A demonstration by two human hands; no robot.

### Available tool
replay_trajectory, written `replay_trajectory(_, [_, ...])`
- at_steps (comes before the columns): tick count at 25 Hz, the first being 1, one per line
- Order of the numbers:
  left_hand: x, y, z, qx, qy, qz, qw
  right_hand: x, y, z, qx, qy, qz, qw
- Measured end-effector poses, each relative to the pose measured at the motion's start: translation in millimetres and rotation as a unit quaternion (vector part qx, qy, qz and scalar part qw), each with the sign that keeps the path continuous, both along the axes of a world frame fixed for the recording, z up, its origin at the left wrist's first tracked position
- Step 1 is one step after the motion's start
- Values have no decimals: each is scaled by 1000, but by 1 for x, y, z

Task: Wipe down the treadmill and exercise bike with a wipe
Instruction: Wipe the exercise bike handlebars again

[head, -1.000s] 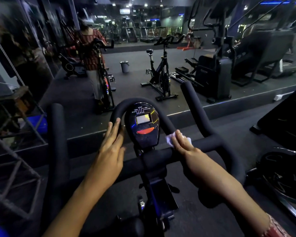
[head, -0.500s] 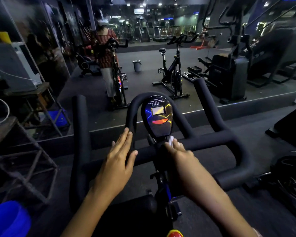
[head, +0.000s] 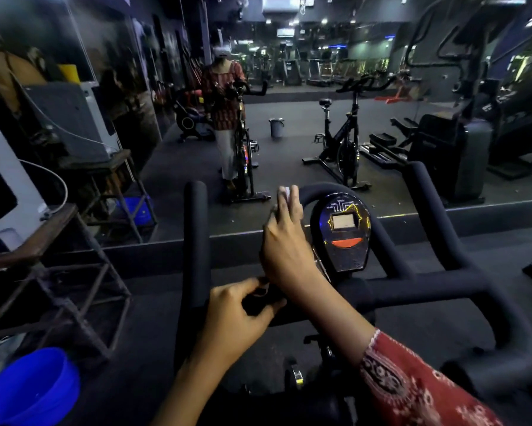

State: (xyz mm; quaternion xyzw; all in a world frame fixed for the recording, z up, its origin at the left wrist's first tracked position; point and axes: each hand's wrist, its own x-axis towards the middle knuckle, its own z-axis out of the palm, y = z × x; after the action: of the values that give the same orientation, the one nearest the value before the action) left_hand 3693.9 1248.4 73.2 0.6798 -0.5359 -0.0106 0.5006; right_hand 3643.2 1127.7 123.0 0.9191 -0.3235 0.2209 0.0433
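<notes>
I stand at an exercise bike with black padded handlebars (head: 427,285) and a small console (head: 344,232) with a lit screen and red button. My right hand (head: 284,241) reaches across to the left of the console, holding a small white wipe (head: 286,192) at its fingertips against the curved loop bar. Lower down, my left hand (head: 237,321) grips the crossbar left of the centre stem. The left upright bar end (head: 195,229) stands beside both hands.
A wall mirror ahead reflects me, my bike, another bike (head: 344,142), a small bin (head: 276,127) and big machines. At left stand a rusty metal frame (head: 74,287), a white appliance (head: 0,192) with a cable, and a blue bucket (head: 31,388). Dark machine parts sit at right.
My right hand with the wipe crossed from the right side of the crossbar to the loop bar left of the console. My left hand dropped from the loop and closed on the crossbar.
</notes>
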Motion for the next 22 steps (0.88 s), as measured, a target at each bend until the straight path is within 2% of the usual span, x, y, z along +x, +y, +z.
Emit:
replay_trajectory(1, [1,0,1,0,6,-2,1000,-7,5,-2,7,17,10,1000])
replay_trajectory(3, [2,0,2,-7,11,-10,1000,-26,24,-7,113,23,25,993])
replay_trajectory(5, [-1,2,3,-15,19,-21,999,-50,33,-12,154,22,81,984])
replay_trajectory(7, [-1,3,1,-9,23,-20,1000,-60,32,-5,149,34,78,985])
replay_trajectory(10, [0,2,-1,5,12,7,1000,-41,12,9,135,-73,79,985])
replay_trajectory(12, [0,4,-1,3,2,5,1000,-28,9,-1,126,-90,95,983])
replay_trajectory(16, [-1,16,-4,4,-35,59,998,-48,26,-33,153,-40,112,981])
replay_trajectory(20, [0,29,-8,15,-56,65,996,-80,47,-45,83,-38,163,982])
replay_trajectory(22, [-1,36,-11,28,-76,78,994,-93,53,-43,80,28,197,977])
